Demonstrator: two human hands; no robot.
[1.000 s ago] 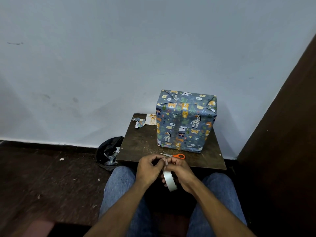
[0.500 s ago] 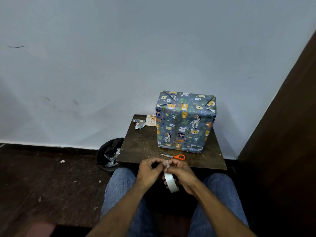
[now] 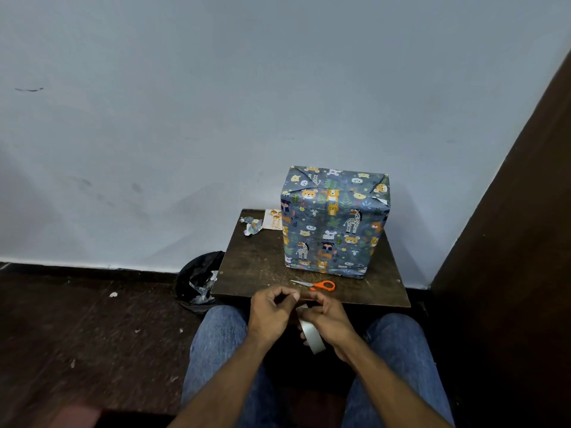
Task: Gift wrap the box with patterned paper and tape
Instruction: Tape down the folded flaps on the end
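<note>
Two hands meet just below the near edge of a small dark wooden table [image 3: 256,264], above the person's lap in blue jeans [image 3: 216,350]. The right hand [image 3: 327,319] is curled round a roll of clear tape [image 3: 312,333], which stands on edge between the knees. The left hand [image 3: 268,313] has its fingers bent in, thumb and forefinger tips brought together just beside the top of the roll; it seems to pinch the loose end of the tape, though the strip itself is too thin and blurred to make out.

The box [image 3: 335,220] stands upright on the far right part of the table, close to the pale wall [image 3: 216,103], fully covered in blue paper printed with animals, with folded flaps meeting on its top face. A pair of scissors [image 3: 315,284] with orange handles lies flat near the table's near edge, between the box and the hands, blades pointing left. At the far left corner lie a crumpled scrap of the same paper [image 3: 253,225] and a small pale card [image 3: 273,219], which is touching the box's left side. A black bin [image 3: 197,279] holding crumpled scraps sits on the dark floor just left of the table.
</note>
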